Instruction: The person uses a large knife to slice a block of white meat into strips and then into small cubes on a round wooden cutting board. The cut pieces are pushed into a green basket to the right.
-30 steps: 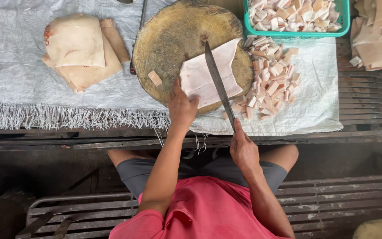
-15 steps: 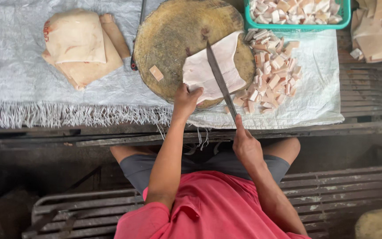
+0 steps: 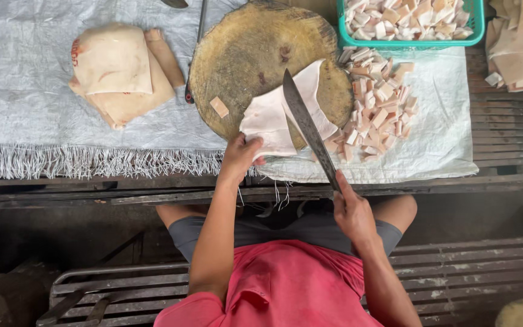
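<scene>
Left hand (image 3: 239,157) grips slab (image 3: 273,118) — right hand (image 3: 352,212) apparently holds knife (image 3: 309,128).

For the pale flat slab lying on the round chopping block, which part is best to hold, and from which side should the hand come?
Probably the near edge of the slab, which reaches the chopping block rim. Come from the person's side, left of the knife, as the left hand does. The blade lies across the slab, and the cut pieces crowd its right.

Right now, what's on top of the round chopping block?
On the chopping block lie a pale slab, gripped by the left hand, and one small cut piece. The right hand holds a knife across the slab. Wood beneath the slab is hidden.
</scene>
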